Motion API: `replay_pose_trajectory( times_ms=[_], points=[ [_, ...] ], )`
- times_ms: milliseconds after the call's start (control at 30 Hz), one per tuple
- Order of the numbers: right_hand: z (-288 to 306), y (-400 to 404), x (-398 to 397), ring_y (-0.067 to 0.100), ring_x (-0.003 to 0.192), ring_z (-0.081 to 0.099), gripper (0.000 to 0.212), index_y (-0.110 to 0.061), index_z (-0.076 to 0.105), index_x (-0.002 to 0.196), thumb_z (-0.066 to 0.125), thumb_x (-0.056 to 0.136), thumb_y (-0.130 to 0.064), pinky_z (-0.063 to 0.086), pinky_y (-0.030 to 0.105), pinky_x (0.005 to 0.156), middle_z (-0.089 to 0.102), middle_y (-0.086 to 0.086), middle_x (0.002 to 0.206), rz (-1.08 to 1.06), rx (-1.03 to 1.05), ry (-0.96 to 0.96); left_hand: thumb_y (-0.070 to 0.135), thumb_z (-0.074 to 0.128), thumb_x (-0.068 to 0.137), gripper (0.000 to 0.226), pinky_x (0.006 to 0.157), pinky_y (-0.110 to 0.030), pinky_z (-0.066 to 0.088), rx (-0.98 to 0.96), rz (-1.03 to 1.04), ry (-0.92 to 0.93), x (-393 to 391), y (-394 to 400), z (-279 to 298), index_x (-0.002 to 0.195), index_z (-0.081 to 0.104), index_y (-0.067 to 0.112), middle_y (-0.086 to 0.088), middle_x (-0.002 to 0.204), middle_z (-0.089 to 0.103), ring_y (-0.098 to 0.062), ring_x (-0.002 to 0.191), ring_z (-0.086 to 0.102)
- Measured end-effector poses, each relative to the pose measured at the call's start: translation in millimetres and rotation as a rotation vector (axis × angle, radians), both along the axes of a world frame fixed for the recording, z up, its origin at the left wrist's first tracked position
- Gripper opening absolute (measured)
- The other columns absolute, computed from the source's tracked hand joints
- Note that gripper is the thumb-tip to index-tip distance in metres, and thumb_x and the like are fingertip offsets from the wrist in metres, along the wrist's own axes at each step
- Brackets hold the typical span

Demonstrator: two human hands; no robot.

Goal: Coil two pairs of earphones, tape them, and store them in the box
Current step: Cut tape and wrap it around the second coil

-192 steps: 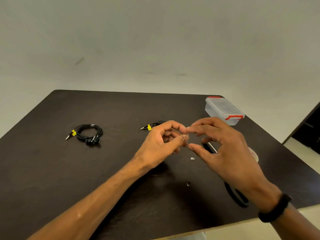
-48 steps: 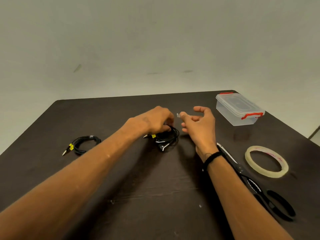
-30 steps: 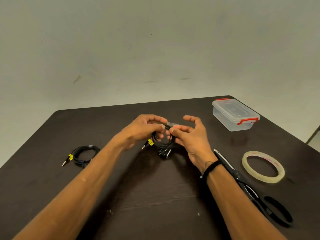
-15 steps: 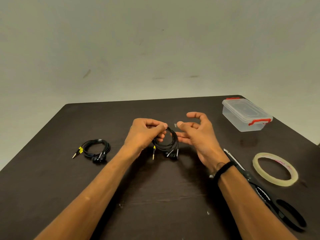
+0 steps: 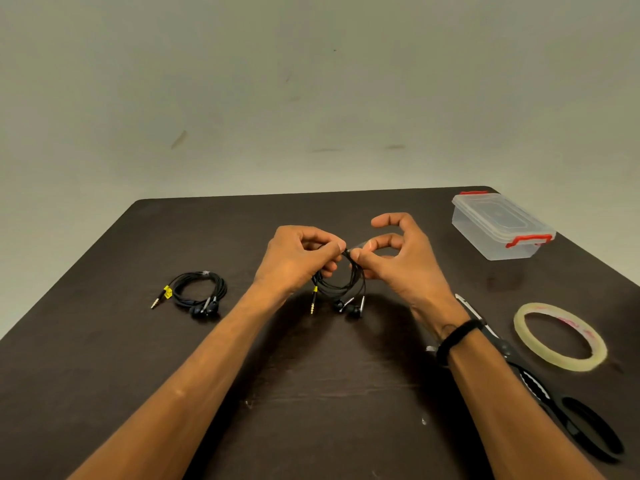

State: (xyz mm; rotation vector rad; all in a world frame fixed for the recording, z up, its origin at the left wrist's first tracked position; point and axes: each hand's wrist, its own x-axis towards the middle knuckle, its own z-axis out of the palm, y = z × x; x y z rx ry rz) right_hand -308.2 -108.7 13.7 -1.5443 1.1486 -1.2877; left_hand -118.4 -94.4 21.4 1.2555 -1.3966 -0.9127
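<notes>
We held the second coil of earphones (image 5: 341, 284) above the middle of the table (image 5: 104, 358), its plug and earbuds hanging down toward the tabletop. Our left hand (image 5: 298, 259) pinched the top of the coil between thumb and curled fingers. Our right hand (image 5: 398, 261) met it there, thumb and one finger pinching a short piece of clear tape (image 5: 358, 244) against the bundled cord, the other fingers lifted and spread.

Left of that held coil lay the first coil (image 5: 201, 294) on the table, already wound, with what looked like a pale band of tape at its top, so we judged that pair finished apart from storing. The pair in hand was coiled, and its taping was under way, not yet wrapped. Both still had to go into the box (image 5: 498, 230), which stood to the right of and beyond the held coil with its clear lid on and red clips at each end.

The roll of tape (image 5: 561, 336) lay to the right of and nearer than the held coil, black scissors (image 5: 540, 400) between it and our right forearm.

A yellow tag sat near each plug; any print on it was too small to read. Faint red marks inside the roll were also illegible.
</notes>
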Motion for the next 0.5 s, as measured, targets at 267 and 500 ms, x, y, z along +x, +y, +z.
replay_pose_trajectory(
  times_ms=[267, 500],
  points=[
    [1.6, 1.6, -1.6, 0.026, 0.077, 0.079, 0.055, -0.030, 0.056, 0.120, 0.090, 0.080, -0.016, 0.066, 0.053, 0.081, 0.075, -0.005, 0.082, 0.014, -0.001, 0.051, 0.020, 0.079, 0.091, 0.008, 0.071, -0.033, 0.064, -0.024, -0.014, -0.025, 0.0, 1.0, 1.1, 0.096, 0.081, 0.014, -0.008, 0.081, 0.080, -0.018, 0.071, 0.075],
    [4.3, 4.4, -1.5, 0.025, 0.076, 0.079, 0.054, -0.027, 0.055, 0.121, 0.089, 0.082, -0.016, 0.066, 0.051, 0.081, 0.077, 0.002, 0.084, 0.038, 0.006, 0.093, 0.020, 0.078, 0.091, 0.008, 0.070, -0.031, 0.063, -0.036, -0.025, -0.047, -0.6, 0.5, 0.3, 0.096, 0.081, 0.014, -0.007, 0.081, 0.080, -0.017, 0.070, 0.076]
  ],
)
